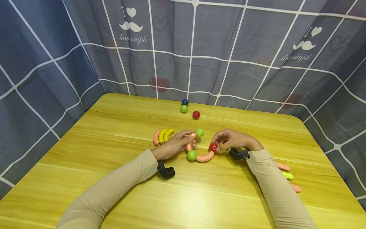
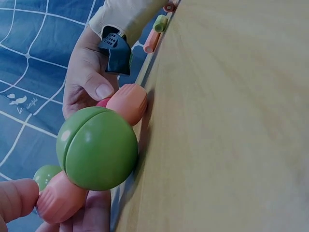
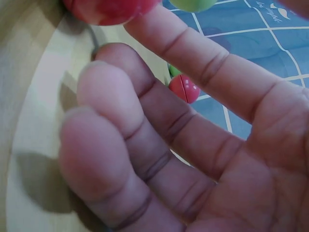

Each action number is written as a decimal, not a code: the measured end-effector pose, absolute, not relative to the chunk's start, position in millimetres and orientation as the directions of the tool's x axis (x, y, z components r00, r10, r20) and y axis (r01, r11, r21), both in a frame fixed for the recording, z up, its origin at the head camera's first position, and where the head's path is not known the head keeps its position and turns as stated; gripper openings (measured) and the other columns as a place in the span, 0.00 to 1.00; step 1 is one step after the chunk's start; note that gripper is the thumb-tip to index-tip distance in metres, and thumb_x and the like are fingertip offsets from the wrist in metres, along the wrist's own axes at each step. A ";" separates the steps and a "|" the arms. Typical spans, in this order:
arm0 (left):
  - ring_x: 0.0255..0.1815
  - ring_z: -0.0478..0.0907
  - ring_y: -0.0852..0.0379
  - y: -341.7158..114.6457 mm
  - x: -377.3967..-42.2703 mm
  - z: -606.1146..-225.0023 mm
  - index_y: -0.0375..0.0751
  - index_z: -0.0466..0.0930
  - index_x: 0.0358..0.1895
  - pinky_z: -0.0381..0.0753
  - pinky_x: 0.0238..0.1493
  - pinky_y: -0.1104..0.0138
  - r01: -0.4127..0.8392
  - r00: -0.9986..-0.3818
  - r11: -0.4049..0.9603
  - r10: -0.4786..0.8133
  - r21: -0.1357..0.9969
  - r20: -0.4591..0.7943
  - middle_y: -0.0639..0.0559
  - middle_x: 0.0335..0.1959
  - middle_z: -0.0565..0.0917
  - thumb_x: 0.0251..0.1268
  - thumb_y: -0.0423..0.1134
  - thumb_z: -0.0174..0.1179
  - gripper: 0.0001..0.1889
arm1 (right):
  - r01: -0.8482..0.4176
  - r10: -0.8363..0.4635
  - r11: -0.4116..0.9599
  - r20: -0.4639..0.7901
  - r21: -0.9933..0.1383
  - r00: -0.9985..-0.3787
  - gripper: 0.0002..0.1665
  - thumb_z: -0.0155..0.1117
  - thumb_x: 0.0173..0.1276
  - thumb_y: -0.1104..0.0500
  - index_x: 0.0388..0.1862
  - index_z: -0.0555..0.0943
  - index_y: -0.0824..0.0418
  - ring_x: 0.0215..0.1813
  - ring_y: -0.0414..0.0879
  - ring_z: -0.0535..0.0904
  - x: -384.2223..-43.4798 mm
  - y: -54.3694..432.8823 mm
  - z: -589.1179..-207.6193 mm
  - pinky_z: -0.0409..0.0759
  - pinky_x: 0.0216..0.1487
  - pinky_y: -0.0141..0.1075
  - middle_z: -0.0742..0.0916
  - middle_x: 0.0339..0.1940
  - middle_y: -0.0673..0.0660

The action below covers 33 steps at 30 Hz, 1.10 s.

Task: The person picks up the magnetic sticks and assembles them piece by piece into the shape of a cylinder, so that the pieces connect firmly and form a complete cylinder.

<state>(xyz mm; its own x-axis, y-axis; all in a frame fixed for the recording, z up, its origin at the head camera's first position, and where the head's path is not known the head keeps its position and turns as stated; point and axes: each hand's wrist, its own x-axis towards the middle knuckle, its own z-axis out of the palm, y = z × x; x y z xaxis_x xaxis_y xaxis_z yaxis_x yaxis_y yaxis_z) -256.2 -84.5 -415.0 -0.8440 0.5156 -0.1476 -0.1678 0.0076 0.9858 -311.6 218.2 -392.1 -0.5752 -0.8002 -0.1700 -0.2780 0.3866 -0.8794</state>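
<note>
Beige fabric sleeves reach in closest to my head camera, with black perforated wristbands below the cuffs. Between the two hands I have the jointed chain, near the middle of the table: an upper green ball, an upper peach arc, a lower green ball, a lower peach arc and a red ball. The balls look smooth and glossy, the lower green one scored by a groove; the peach ends are ridged.

On the left hand, thumb and fingers pinch the upper arc. The right hand holds the red ball between thumb and index finger, its other fingers loosely bent and touching nothing I can see. Whether the lower arc rests on the wood, I can't tell.

Beyond the chain sit a dark blue ball, a light green ball just beside it, and a second red ball. Next to the left hand, a curved peach piece lies alongside two yellow pieces. My view of the peach and lime sticks is partly blocked by the right sleeve. White-gridded grey-blue curtain hangs behind in soft folds.
</note>
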 end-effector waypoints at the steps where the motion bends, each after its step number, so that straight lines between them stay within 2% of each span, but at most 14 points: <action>1: 0.53 0.82 0.58 -84.6 -256.1 -414.8 0.29 0.58 0.83 0.82 0.59 0.68 -0.170 -0.844 0.006 0.515 0.985 -0.149 0.40 0.58 0.78 0.93 0.39 0.43 0.26 | -0.279 -0.802 0.385 -0.170 -0.880 -0.573 0.17 0.73 0.69 0.70 0.53 0.82 0.78 0.32 0.38 0.77 -311.9 218.9 -392.6 0.77 0.35 0.29 0.87 0.37 0.51; 8: 0.53 0.82 0.58 -84.8 -256.0 -414.8 0.30 0.58 0.83 0.82 0.61 0.67 -0.177 -0.845 0.001 0.513 0.984 -0.152 0.37 0.60 0.77 0.93 0.37 0.43 0.26 | -0.257 -0.803 0.380 -0.179 -0.889 -0.569 0.17 0.73 0.68 0.70 0.53 0.82 0.78 0.33 0.38 0.77 -312.9 221.9 -392.2 0.78 0.35 0.28 0.87 0.37 0.50; 21: 0.53 0.81 0.59 -84.4 -255.8 -414.0 0.30 0.57 0.83 0.81 0.63 0.66 -0.182 -0.839 0.000 0.521 0.983 -0.156 0.41 0.57 0.79 0.92 0.36 0.44 0.26 | -0.244 -0.806 0.369 -0.178 -0.897 -0.565 0.19 0.72 0.67 0.71 0.54 0.81 0.80 0.34 0.38 0.77 -314.3 223.4 -393.9 0.77 0.37 0.28 0.88 0.38 0.50; 33: 0.55 0.82 0.57 -84.8 -256.4 -414.7 0.30 0.57 0.84 0.79 0.69 0.60 -0.187 -0.838 0.000 0.522 0.982 -0.160 0.35 0.63 0.78 0.92 0.35 0.45 0.26 | -0.257 -0.815 0.359 -0.167 -0.897 -0.555 0.20 0.71 0.68 0.72 0.55 0.81 0.80 0.35 0.38 0.78 -313.8 223.9 -393.0 0.78 0.37 0.28 0.88 0.39 0.50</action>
